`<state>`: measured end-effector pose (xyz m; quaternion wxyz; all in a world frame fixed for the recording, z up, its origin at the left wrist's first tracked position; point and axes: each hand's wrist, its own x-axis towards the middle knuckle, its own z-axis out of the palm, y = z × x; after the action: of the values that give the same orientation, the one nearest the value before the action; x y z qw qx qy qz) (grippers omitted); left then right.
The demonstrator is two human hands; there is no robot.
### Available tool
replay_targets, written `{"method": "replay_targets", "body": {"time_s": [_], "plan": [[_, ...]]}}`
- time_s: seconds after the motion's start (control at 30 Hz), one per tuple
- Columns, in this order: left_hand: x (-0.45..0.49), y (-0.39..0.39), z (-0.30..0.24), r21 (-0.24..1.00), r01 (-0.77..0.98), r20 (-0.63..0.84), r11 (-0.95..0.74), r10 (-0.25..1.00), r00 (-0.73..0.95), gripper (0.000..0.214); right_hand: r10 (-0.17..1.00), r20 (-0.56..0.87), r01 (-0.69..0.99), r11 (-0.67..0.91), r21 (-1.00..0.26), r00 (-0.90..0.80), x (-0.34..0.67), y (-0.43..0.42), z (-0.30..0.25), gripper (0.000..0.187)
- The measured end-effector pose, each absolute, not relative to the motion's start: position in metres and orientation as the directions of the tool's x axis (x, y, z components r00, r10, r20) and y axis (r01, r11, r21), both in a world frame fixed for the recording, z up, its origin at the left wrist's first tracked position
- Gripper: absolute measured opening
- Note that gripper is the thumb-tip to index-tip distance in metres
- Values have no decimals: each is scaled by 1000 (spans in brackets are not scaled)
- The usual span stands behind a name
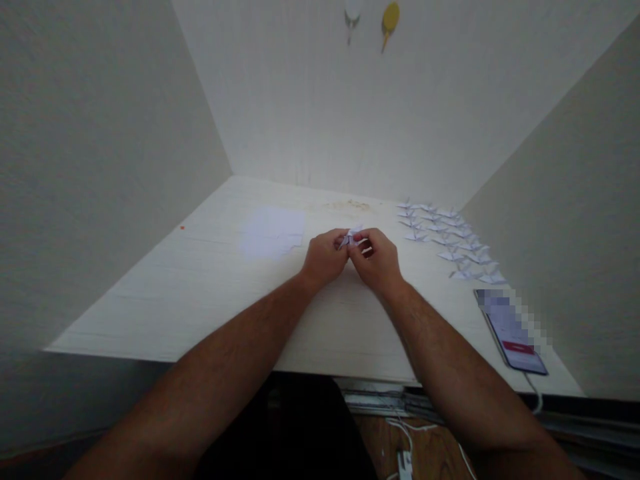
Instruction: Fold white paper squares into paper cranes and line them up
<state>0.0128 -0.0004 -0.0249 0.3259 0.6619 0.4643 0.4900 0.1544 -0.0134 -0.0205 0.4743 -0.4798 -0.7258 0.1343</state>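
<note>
Over the middle of the table, a small white origami crane point(355, 232) is pinched between the fingertips of both hands. My left hand point(326, 257) grips it from the left, its fingers closed. From the right, my right hand point(375, 257) holds it with thumb and forefinger, the other fingers curled. The fingers cover part of the paper. To the left of my hands lie white paper sheets point(280, 230); their outlines fade into the bright surface. Several finished paper cranes point(453, 255) stand in rows at the right.
A phone point(515, 333) with a white cable point(536, 393) lies near the right edge of the white table point(150, 313). Walls enclose the table at the left, back and right. Two hooks, one yellow point(391, 18), are on the back wall. Cables and a power strip point(405, 465) lie below.
</note>
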Motion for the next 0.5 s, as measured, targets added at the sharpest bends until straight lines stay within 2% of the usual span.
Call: {"method": "replay_targets", "body": {"time_s": [0.07, 0.17, 0.5], "plan": [[12, 2, -25, 967, 113, 218, -228, 971, 97, 30, 810, 570, 541, 545, -641, -140, 157, -12, -21, 22], [11, 6, -25, 992, -36, 119, -117, 990, 79, 31, 792, 577, 545, 579, -606, -199, 160, -10, -22, 31], [10, 9, -29, 994, -46, 105, -103, 993, 56, 31, 830, 528, 666, 496, -557, -177, 164, -6, -23, 18]]}}
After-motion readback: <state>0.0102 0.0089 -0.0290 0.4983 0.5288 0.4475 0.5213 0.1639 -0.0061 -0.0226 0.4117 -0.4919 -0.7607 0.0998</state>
